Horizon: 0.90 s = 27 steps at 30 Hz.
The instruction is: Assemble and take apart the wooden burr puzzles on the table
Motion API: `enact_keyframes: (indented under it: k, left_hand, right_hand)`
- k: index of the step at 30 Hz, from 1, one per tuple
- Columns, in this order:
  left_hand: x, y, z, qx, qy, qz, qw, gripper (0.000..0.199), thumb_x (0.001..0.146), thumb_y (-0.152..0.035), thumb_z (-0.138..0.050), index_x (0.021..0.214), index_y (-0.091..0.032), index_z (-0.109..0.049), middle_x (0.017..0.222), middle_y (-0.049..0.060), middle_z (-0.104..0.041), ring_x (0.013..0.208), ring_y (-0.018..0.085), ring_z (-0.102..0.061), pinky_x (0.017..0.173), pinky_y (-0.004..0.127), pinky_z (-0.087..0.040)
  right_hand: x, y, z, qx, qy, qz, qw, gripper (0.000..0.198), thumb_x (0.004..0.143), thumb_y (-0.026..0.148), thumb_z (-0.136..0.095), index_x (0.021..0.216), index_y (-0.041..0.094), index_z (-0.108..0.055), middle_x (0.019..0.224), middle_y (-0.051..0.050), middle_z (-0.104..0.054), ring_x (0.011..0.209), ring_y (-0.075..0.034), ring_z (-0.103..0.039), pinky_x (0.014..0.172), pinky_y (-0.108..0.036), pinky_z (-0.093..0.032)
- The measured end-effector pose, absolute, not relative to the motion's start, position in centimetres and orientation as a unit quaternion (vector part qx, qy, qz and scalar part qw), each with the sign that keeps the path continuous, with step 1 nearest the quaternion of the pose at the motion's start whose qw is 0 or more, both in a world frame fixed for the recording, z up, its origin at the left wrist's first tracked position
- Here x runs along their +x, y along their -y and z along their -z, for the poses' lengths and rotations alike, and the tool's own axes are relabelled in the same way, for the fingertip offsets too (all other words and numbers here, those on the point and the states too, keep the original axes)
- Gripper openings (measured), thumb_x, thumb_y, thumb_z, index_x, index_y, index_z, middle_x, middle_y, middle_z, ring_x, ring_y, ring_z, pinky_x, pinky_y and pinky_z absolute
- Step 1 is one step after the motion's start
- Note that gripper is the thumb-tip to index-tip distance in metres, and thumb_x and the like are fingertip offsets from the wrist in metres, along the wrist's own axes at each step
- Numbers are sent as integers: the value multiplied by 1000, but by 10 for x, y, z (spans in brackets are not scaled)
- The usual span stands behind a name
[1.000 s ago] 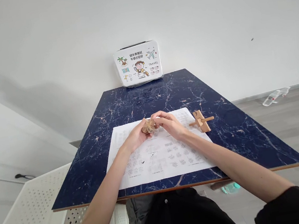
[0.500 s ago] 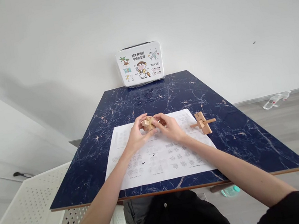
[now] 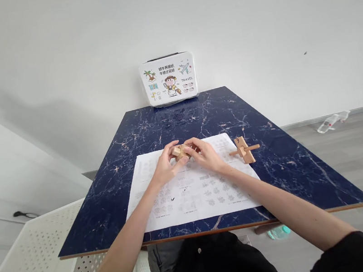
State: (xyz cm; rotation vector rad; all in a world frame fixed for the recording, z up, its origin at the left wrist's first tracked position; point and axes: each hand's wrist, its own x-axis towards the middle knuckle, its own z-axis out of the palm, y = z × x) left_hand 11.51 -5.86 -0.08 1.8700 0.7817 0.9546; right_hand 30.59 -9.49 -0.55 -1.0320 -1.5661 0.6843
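Between both hands is a small wooden interlocking puzzle of pale square bars, held over the printed sheet. My left hand is closed around its left side. My right hand grips it from the right, thumb across the front. Fingers cover much of the puzzle, so how its bars fit together is partly hidden. To the right of my right hand, another wooden puzzle, a flat block with a rod through it, lies across the sheet's right edge.
A white case with cartoon prints stands against the wall at the far end of the blue marbled table. White perforated shelving is at the left. Plastic bottles lie on the floor, one clear, one greenish.
The puzzle has tilted slightly between my fingers, and both hands still hold it. The whole view has shifted a little; the other puzzle lies as before.
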Motion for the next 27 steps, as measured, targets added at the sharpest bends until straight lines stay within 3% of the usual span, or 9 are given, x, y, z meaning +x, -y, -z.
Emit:
enact_keyframes:
  k: [6,12,17,23,27]
  left_hand:
    - [112,62,-7,739,-313,-367,469,65,88,-44,-80,143,-23,-52,135,14,-66,124,32,-64,106,45,-49]
    - [117,56,-3,650,-280,-441,552,53,94,-51,-72,136,-22,-60,136,13,-67,125,31,-65,107,45,-50]
    - [118,54,-1,642,-258,-443,570,48,95,-47,-72,134,-22,-61,145,12,-63,133,30,-59,115,44,-43]
    - [117,55,-1,642,-270,-423,580,51,92,-43,-77,135,-20,-61,142,14,-66,135,32,-58,114,45,-44]
    - [116,55,-3,644,-263,-431,575,49,92,-42,-78,134,-21,-63,141,12,-67,134,32,-59,111,43,-46]
  right_hand:
    - [307,94,6,-420,660,-308,541,29,99,51,-55,99,23,-63,93,-5,-71,75,-19,-60,70,-33,-48]
    - [303,92,9,-432,626,-332,557,39,98,61,-55,107,23,-60,99,-5,-68,71,-17,-58,64,-31,-45]
    - [298,92,16,-442,670,-303,514,33,101,55,-51,104,23,-58,84,-3,-66,69,-19,-58,65,-32,-43]
    - [300,94,15,-464,688,-249,499,31,105,50,-45,87,25,-52,74,-1,-63,63,-18,-53,64,-31,-38]
    - [299,93,15,-463,693,-230,502,29,106,48,-45,90,24,-54,74,-1,-63,62,-18,-53,64,-30,-38]
